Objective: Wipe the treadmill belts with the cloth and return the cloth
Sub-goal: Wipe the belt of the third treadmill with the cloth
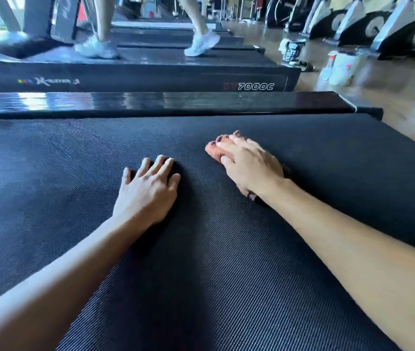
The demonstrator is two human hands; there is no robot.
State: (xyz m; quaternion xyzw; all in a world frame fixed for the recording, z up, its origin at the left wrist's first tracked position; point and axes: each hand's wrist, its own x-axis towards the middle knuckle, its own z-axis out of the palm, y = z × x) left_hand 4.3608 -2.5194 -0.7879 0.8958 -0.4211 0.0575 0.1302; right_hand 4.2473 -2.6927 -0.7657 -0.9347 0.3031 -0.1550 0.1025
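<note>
A black ribbed treadmill belt (74, 173) fills most of the view. My right hand (249, 165) lies over a reddish-brown cloth (212, 150) and presses it onto the belt right of centre; only the cloth's far end shows past my fingers. To its left, my left hand (148, 188) rests flat on the belt with fingers spread, holding nothing.
A glossy black side rail (176, 102) borders the belt's far edge. Beyond it on the neighbouring treadmill (150, 77), a person's legs in white shoes (201, 44) are walking. Bags (340, 69) sit on the wooden floor at right, before a row of exercise bikes (391, 26).
</note>
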